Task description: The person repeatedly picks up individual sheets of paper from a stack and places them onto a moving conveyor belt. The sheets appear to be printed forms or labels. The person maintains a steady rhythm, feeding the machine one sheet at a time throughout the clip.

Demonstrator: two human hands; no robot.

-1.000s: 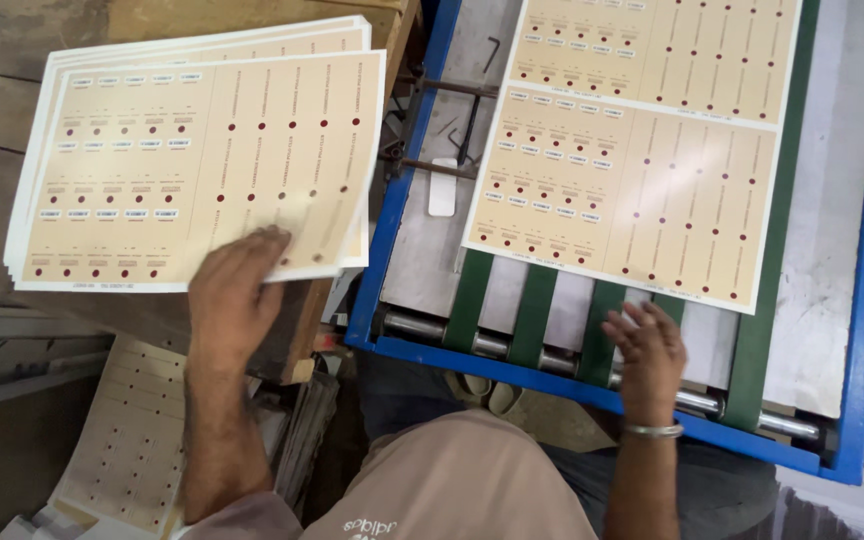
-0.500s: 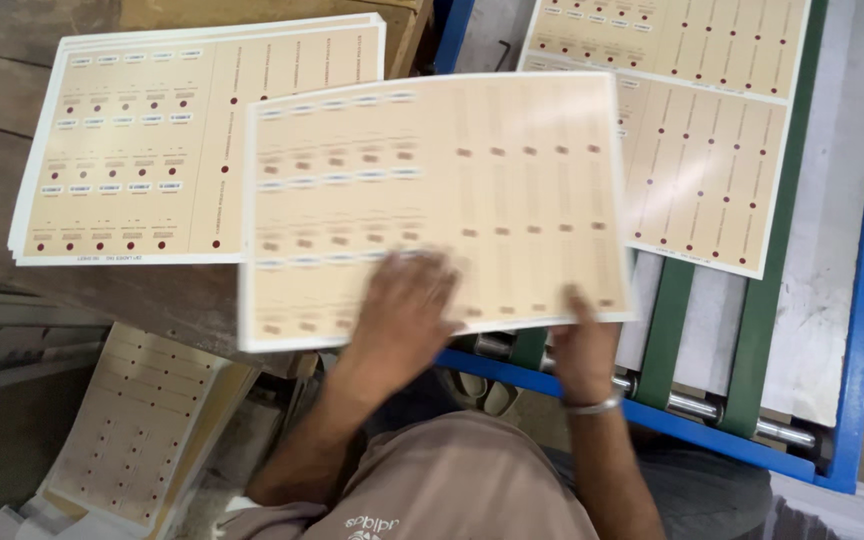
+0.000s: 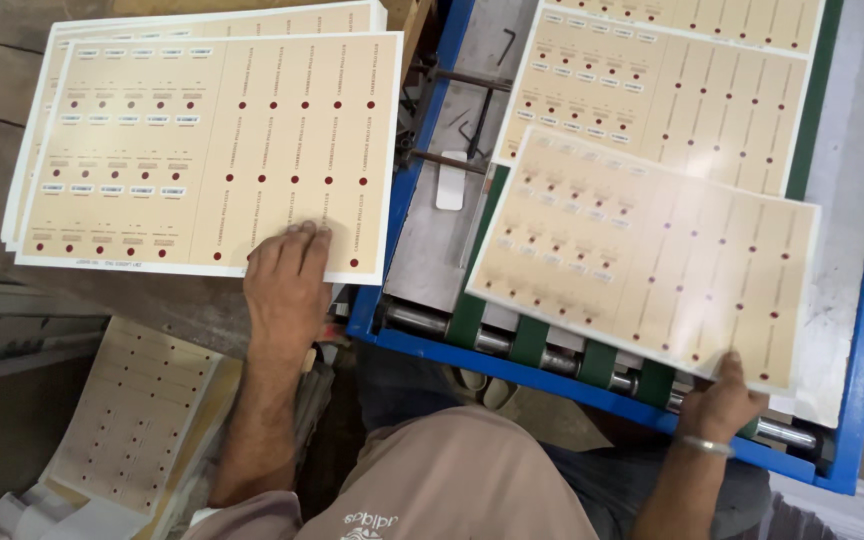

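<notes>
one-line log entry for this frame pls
left hand: flat on top sheet of stack | right hand: grips near sheet edge on conveyor | second sheet farther up

Carried sheet [image 3: 642, 260]: half a second ago held across the middle over the table edge; now lies on the green belts [image 3: 532, 335] at 3 o'clock, overlapping the sheet at 1 o'clock.
Left hand [image 3: 287, 285]: moved from the carried sheet to the stack [image 3: 212, 150] at 10 o'clock, fingers flat on its near edge.
Right hand [image 3: 722, 405]: shifted toward 4 o'clock, now at the laid sheet's near corner.
</notes>
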